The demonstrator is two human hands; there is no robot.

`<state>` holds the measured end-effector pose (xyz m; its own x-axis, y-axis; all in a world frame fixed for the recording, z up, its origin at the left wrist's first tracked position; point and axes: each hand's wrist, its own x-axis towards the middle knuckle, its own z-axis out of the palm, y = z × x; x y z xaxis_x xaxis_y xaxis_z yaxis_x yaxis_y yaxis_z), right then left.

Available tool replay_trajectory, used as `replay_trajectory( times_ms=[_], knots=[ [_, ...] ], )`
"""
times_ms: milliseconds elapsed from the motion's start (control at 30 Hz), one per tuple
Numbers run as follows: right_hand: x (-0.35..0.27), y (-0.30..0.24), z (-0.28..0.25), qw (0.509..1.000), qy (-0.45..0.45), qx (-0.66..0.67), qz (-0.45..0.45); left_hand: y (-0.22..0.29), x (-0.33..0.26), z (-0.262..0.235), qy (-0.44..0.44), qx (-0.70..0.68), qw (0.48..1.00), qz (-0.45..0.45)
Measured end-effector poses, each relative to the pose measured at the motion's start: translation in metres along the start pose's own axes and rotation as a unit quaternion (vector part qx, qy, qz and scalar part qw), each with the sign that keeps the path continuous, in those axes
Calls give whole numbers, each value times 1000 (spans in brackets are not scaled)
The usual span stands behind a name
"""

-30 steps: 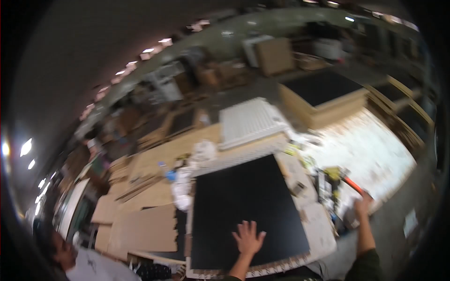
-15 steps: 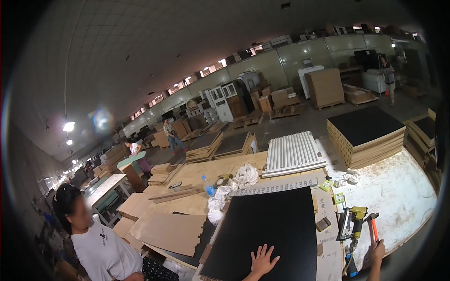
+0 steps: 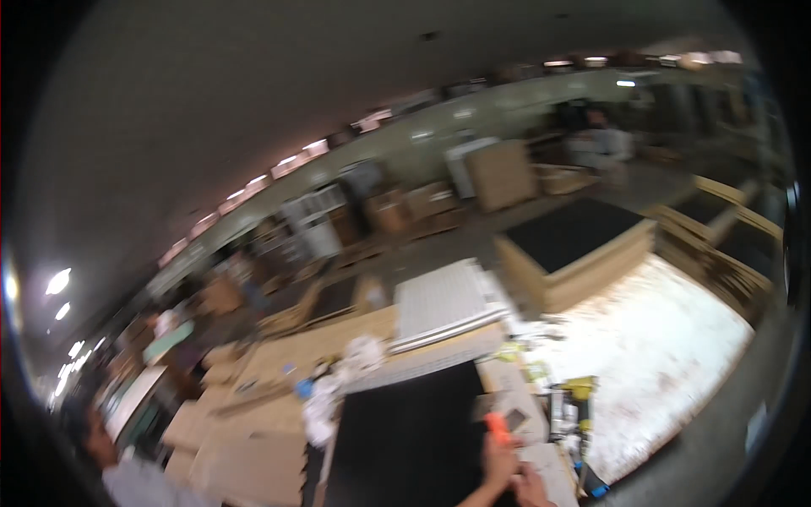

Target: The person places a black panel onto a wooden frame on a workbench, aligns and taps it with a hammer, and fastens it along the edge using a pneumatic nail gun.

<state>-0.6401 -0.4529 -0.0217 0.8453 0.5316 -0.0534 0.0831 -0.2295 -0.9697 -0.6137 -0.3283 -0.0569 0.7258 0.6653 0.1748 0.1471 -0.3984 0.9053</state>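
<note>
"Left hand (image 3: 500, 460)?"
"Apparently gripping the orange handle (image 3: 498, 428), near the right edge of the black panel (image 3: 414, 439). Right hand (image 3: 530, 487): too blurred to tell."
"Risk?"
"A loose grip could drop the handle, marking the panel."

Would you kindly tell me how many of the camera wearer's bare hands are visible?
2: the left hand at a blurred orange handle, the right hand close beside it, both near the right edge of the flat black panel.

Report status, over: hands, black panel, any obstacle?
Left hand, right hand close together; blurred orange object at left. Black panel lies flat. Yellow tool to hands' right.
</note>
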Motion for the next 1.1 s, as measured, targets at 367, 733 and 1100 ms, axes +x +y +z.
replay_trajectory(
  times_ms=[367,733,1100],
  knots=[
    [138,125,60,963,-83,-251,-40,-123,4,-140,-98,-62,987,-114],
    [143,122,70,981,-48,-181,-51,-101,17,-133,-55,231,971,-36],
    [160,101,66,981,-41,-185,35,-35,57,-120,-135,222,960,-104]
  ],
)
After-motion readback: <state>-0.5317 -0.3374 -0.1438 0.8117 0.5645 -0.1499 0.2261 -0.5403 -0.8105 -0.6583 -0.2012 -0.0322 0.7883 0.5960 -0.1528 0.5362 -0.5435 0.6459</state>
